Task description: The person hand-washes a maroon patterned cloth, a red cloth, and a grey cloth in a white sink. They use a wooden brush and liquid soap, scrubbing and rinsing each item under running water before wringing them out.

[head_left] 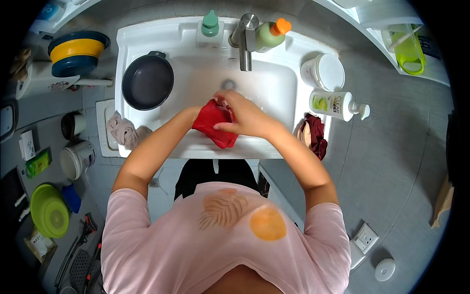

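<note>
A red cloth (215,125) is held up over the front part of the white sink (274,147). My left hand (196,115) reaches into or behind it from the left; the cloth covers its fingers, so their grip does not show. My right hand (245,113) curves around the cloth's right side, thumb below and fingers over the top edge. Behind my hands are the drain (228,85) and the metal faucet (248,46).
A dark pan (148,82) sits at the sink's left. Green pump bottles (210,27) flank the faucet. At right are a white tub (330,72), a white pump bottle (333,105) and dark red cloth (317,134). Greyish cloth (122,130) lies at the left ledge.
</note>
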